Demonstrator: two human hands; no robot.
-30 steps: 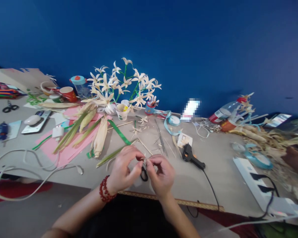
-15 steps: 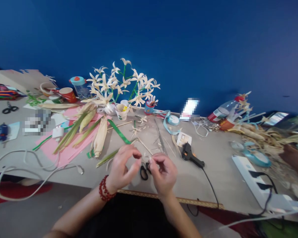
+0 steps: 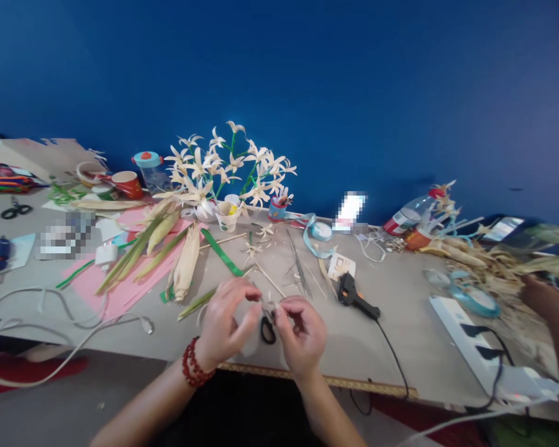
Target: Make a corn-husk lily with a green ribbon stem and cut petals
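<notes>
My left hand (image 3: 228, 323), with a red bead bracelet at the wrist, and my right hand (image 3: 302, 332) meet over the near edge of the grey table (image 3: 400, 335). Both are closed in a pinch on a tiny pale piece between the fingertips, too small to name. Black-handled scissors (image 3: 267, 329) lie on the table right below and between my hands. Thin sticks (image 3: 298, 270) and small pale star-shaped flowers (image 3: 250, 249) lie just beyond them.
A black glue gun (image 3: 354, 295) with its cord lies to the right, a white power strip (image 3: 475, 347) further right. Corn husks (image 3: 186, 257), a green ribbon (image 3: 221, 251), pink paper and a white cable are on the left. A bouquet of pale flowers (image 3: 223, 167) stands behind. Another person's arm (image 3: 549, 310) is at the right edge.
My hands came together again after parting slightly, still pinched over the scissors. The view tilted up a little, so everything sits lower in the picture.
</notes>
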